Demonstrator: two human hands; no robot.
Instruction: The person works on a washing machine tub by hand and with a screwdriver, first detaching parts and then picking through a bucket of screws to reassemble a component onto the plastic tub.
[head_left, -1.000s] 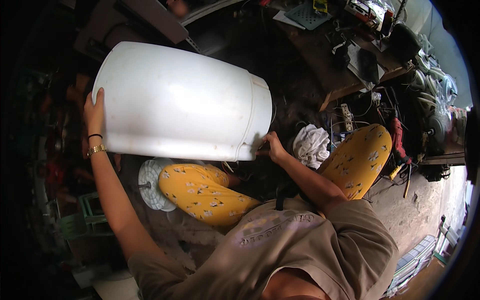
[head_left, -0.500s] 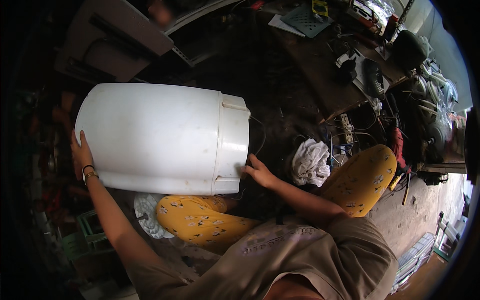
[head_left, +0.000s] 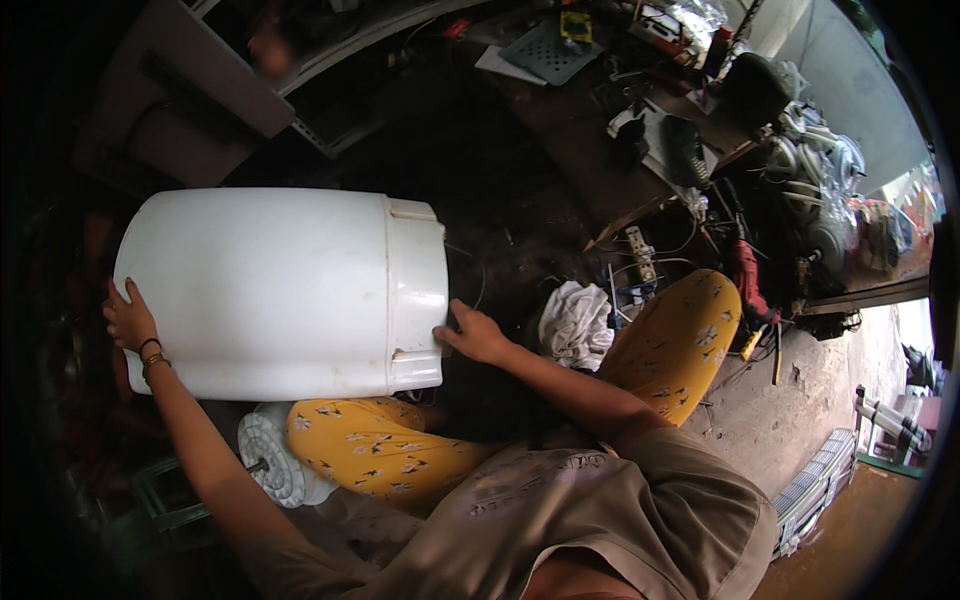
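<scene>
A large white plastic appliance housing [head_left: 265,290] lies on its side in front of my legs, its narrower collar toward the right. My left hand [head_left: 130,317] is wrapped round its left end, fingers spread on the side; part of that hand is hidden behind the edge. At the collar, my right hand [head_left: 474,334] grips the lower part of the right rim, with its inner fingers out of sight. Below the housing, next to my left forearm, stands a whitish ribbed disc [head_left: 272,458] with a short dark shaft.
A crumpled white cloth [head_left: 576,325] lies by my bent knee. Beyond it are a power strip [head_left: 640,254] with cords and a red power drill [head_left: 745,275]. A cluttered low wooden table [head_left: 570,150] stands ahead on the right. A pale panel [head_left: 210,75] leans at the far left.
The whole view has shifted, so the housing and surroundings sit farther left in it. Both hands keep their places on the housing, with no clear movement of it against the surroundings.
</scene>
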